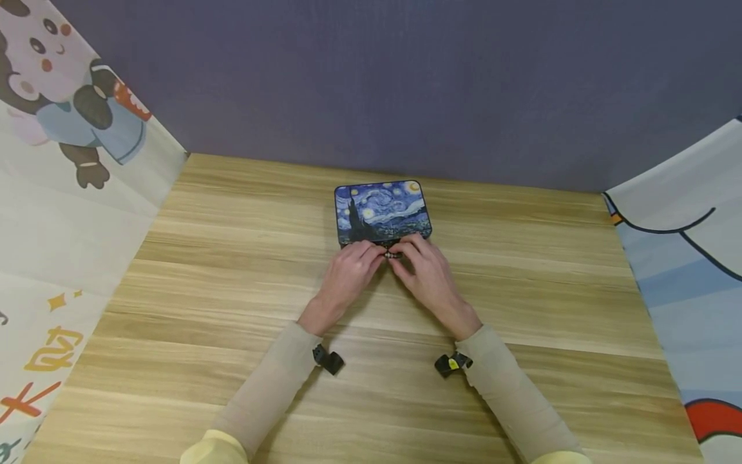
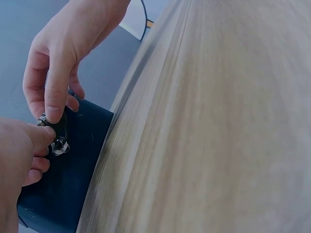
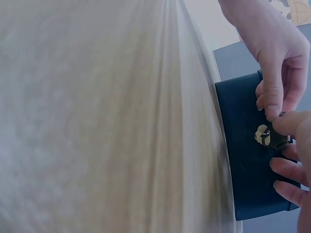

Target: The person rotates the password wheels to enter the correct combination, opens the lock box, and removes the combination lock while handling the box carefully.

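A box (image 1: 382, 209) with a swirling blue night-sky painting on its lid stands closed near the table's back edge. On its dark front wall is a shiny metal clasp (image 3: 262, 135), with a small dark padlock (image 3: 279, 140) at it. My left hand (image 1: 350, 269) pinches one end of the padlock between thumb and fingertips. From the other side my right hand (image 1: 426, 267) pinches it too, its other fingers near the box front. The fingertips hide part of the padlock, and its shackle cannot be made out clearly.
The box stands on a wood-grain table (image 1: 261, 258), with a dark blue-grey wall (image 1: 406, 84) close behind. Cartoon-printed sheets border the left and right sides. Each forearm wears a small black wrist camera (image 1: 328, 359).
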### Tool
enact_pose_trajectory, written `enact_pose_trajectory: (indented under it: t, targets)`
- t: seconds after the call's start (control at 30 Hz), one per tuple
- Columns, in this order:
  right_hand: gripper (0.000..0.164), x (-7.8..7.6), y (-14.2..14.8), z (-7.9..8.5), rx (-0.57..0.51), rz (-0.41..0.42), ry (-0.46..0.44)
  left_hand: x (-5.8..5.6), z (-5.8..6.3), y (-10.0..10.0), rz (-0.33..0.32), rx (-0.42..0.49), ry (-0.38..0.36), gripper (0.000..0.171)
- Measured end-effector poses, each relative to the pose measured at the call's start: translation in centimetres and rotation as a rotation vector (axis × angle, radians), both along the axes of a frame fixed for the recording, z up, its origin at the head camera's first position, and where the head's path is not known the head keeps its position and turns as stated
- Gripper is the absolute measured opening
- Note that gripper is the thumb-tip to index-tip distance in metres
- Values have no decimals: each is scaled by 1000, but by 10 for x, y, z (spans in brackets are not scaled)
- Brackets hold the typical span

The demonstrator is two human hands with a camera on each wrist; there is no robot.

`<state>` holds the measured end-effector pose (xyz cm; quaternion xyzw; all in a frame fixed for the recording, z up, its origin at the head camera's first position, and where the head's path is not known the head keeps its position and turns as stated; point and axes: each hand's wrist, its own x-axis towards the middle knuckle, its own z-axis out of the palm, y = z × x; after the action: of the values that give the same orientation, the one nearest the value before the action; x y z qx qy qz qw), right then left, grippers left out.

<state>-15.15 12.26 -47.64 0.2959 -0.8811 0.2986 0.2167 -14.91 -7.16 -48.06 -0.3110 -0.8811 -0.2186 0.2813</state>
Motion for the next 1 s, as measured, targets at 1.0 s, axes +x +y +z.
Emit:
enact_pose_trajectory:
  t: [1.0]
  targets:
    - [24,0,0,1,-18,3,-19,-1,-1,0,4,-4,-17,13]
